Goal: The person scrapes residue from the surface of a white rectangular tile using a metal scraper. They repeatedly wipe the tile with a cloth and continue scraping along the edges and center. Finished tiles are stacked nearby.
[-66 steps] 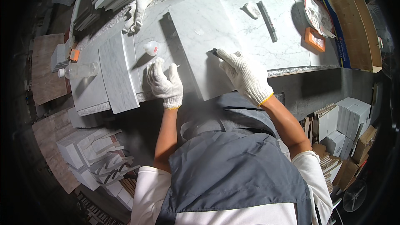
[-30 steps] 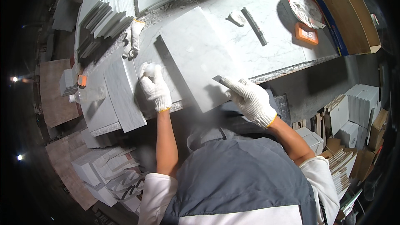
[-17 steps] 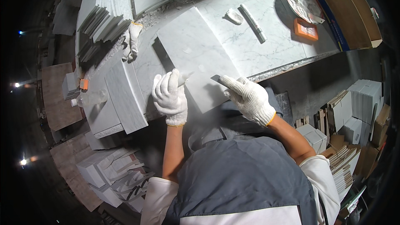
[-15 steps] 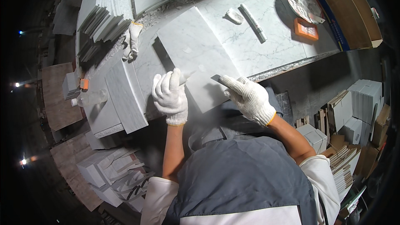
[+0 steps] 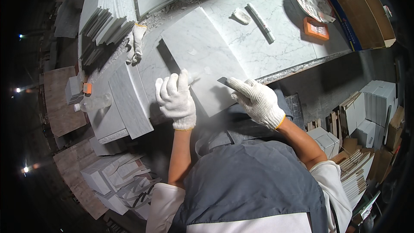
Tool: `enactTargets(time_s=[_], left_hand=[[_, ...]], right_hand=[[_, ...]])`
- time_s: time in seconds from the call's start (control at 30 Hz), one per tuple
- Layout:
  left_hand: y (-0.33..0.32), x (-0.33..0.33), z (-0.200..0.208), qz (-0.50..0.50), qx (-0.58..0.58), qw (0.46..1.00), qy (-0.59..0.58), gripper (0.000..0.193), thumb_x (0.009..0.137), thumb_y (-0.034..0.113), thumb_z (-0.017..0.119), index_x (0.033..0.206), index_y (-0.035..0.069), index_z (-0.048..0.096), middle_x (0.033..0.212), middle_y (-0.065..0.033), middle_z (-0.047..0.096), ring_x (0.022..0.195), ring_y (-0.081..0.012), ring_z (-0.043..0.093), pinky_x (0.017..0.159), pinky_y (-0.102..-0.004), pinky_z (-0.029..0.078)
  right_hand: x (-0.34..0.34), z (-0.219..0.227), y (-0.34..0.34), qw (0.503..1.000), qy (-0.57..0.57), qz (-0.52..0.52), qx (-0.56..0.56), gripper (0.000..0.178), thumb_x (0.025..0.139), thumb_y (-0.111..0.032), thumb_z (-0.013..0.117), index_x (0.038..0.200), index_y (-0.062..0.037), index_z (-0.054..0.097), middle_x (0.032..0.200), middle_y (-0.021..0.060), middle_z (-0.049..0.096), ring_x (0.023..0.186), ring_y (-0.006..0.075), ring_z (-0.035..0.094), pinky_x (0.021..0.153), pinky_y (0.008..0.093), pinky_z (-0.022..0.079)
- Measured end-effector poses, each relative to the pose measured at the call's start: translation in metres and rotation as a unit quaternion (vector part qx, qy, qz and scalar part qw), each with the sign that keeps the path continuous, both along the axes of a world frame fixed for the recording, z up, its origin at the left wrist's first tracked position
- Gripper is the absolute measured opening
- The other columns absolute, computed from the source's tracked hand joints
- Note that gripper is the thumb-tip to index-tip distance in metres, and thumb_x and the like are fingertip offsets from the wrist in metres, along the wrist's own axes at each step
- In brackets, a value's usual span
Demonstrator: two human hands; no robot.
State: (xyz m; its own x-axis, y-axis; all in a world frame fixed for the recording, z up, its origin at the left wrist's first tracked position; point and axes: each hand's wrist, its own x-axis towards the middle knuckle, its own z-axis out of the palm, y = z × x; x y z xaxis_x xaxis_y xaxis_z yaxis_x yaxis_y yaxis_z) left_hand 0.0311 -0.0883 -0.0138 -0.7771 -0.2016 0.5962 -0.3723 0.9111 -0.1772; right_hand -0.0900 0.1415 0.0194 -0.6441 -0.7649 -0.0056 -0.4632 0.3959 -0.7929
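Note:
A pale marble tile (image 5: 196, 45) lies at a slant on a larger marble slab, its near corner pointing toward my body. My left hand (image 5: 176, 101), in a white knit glove with a yellow cuff edge, is at the tile's left edge. Its fingers are loosely bent and apart; no held tool shows. A blurred pale shape by its fingertips cannot be made out. My right hand (image 5: 258, 103), gloved alike, is closed around a scraper (image 5: 222, 80), whose flat grey blade sticks out over the tile's right part. Small whitish patches (image 5: 207, 70) mark the tile's face.
Beyond lie a white marker-like stick (image 5: 261, 23), a pale lump (image 5: 242, 16), a bowl of white paste (image 5: 314, 2) and an orange box (image 5: 316, 29). At left are stacked tiles (image 5: 101, 15), a spare glove (image 5: 136, 43), a clear bottle (image 5: 95, 102) and another slab (image 5: 130, 100).
The fingers of my left hand have loosened and spread a little, and the hand has shifted slightly left. My right hand and the scraper have barely moved. The tile stays in place.

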Motion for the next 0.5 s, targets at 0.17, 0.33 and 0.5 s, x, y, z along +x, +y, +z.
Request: enactTargets(time_s=[0.17, 0.33, 0.5], left_hand=[[0.0029, -0.0014, -0.0010, 0.003, -0.012, 1.000, 0.000, 0.049, 0.073, 0.009, 0.080, 0.120, 0.018, 0.072, 0.117, -0.0015, 0.058, 0.116, -0.0214, 0.055, 0.112, -0.0463, 0.047], [0.0033, -0.0019, -0.0010, 0.021, -0.013, 1.000, -0.016, 0.048, 0.073, 0.010, 0.080, 0.119, 0.020, 0.073, 0.117, -0.0009, 0.057, 0.117, -0.0210, 0.054, 0.112, -0.0458, 0.046], [0.0030, -0.0031, -0.0018, 0.029, -0.022, 0.999, -0.015, 0.046, 0.074, 0.011, 0.080, 0.118, 0.021, 0.073, 0.116, -0.0002, 0.057, 0.116, -0.0209, 0.055, 0.112, -0.0456, 0.046]], right_hand=[[0.0000, -0.0009, 0.0003, 1.000, -0.002, -0.002, -0.007, 0.045, 0.095, -0.019, 0.072, 0.139, -0.0232, 0.064, 0.087, 0.0080, 0.065, 0.080, 0.0268, 0.065, 0.072, 0.0372, 0.053], [0.0009, -0.0024, -0.0001, 1.000, 0.002, -0.004, -0.013, 0.045, 0.095, -0.020, 0.072, 0.139, -0.0230, 0.064, 0.086, 0.0081, 0.064, 0.079, 0.0269, 0.064, 0.072, 0.0376, 0.052], [0.0008, -0.0024, 0.0003, 1.000, 0.008, -0.002, -0.005, 0.045, 0.095, -0.020, 0.072, 0.140, -0.0232, 0.064, 0.086, 0.0080, 0.064, 0.079, 0.0268, 0.064, 0.072, 0.0375, 0.052]])
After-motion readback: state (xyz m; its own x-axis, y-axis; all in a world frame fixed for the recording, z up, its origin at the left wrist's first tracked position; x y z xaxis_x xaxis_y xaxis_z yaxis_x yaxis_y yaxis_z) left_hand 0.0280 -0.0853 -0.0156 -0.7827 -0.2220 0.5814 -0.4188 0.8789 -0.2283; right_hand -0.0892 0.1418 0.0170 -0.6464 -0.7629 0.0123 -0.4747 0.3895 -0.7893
